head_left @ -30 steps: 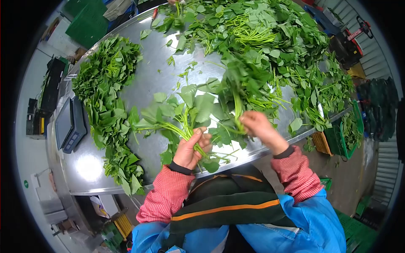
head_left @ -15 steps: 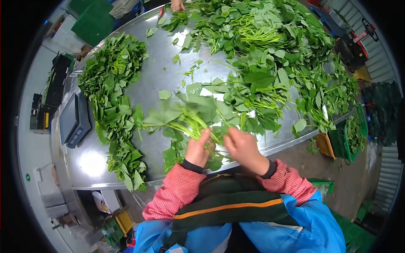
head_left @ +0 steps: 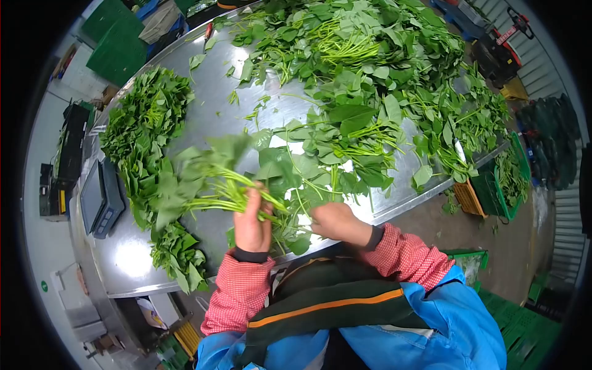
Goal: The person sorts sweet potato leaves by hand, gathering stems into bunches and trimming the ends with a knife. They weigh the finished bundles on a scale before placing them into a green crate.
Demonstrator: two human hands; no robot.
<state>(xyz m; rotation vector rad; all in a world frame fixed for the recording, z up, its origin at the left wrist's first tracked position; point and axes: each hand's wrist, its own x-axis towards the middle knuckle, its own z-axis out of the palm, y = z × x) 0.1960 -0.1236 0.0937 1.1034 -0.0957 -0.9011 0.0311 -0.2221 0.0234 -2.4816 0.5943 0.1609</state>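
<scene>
Most right hand (head_left: 334,222) fingertips under leaves (head_left: 300,244); left hand (head_left: 251,223) around blurred bunch (head_left: 203,184).

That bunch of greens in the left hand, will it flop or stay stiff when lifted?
Probably floppy at the leaf end: the left hand grips the bunch by its stems and the leaves splay loosely. Likely light, since one hand carries it. Loose thin stems might slide apart.
</scene>
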